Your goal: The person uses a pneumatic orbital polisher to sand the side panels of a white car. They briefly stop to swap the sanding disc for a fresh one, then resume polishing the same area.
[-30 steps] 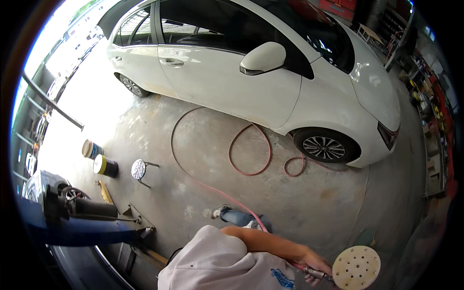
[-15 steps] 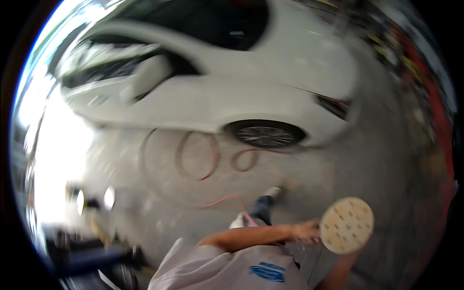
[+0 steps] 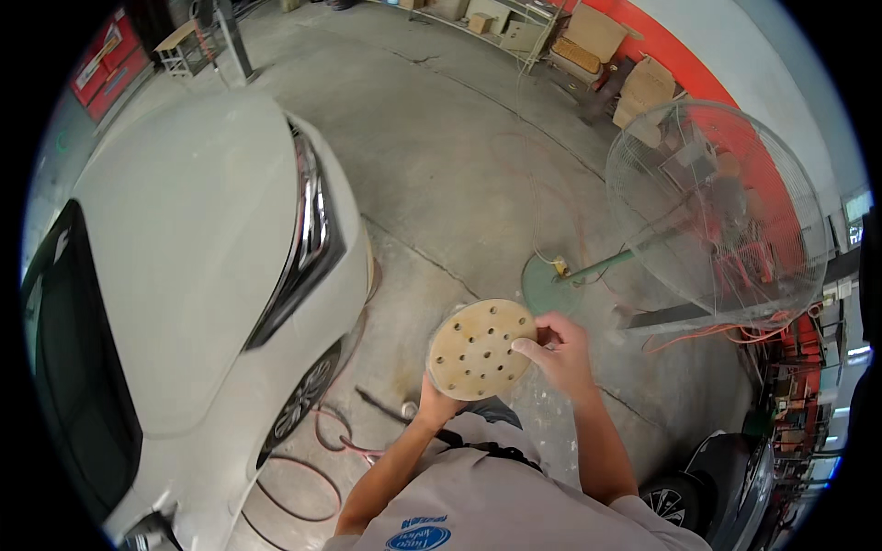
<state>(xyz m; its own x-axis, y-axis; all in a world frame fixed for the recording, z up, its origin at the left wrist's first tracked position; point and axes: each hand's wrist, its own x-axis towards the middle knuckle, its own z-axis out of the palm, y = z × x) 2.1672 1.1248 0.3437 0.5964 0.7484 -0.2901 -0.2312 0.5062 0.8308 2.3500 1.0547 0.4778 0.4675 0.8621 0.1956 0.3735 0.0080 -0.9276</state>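
Lying beneath and beyond the left hand [image 3: 438, 400] and the right hand [image 3: 562, 356]: a floor of grey concrete [image 3: 441, 202], crossed by dark joint lines.

White car with smooth painted bonnet [image 3: 211, 239]: left of both hands, well apart from them.

Dark-bodied vehicle with silver-spoked wheel [image 3: 721, 473], partly in view: right of the right forearm, towards the body.

Large standing fan with round wire cage [image 3: 730, 197], on a green pole: ahead and to the right of the right hand. Its round green base [image 3: 544, 286] stands on the floor ahead of the right fingers.

Small table with pale wooden top and metal legs [image 3: 179, 37]: far ahead and to the left of the left hand.

Reddish hose [image 3: 347, 445], looped on the floor: left of the left forearm, near the car's front wheel.

Cream-coloured round flat disc, pierced with small holes [image 3: 487, 354]: between the hands, off the floor, perforated face upward.

Left hand: touching the disc's lower left edge from below; fingers hidden behind it, their closure impossible to tell.

Right hand: partly curled, thumb on the disc's face, forefinger at the rim, the right edge pinched between them.
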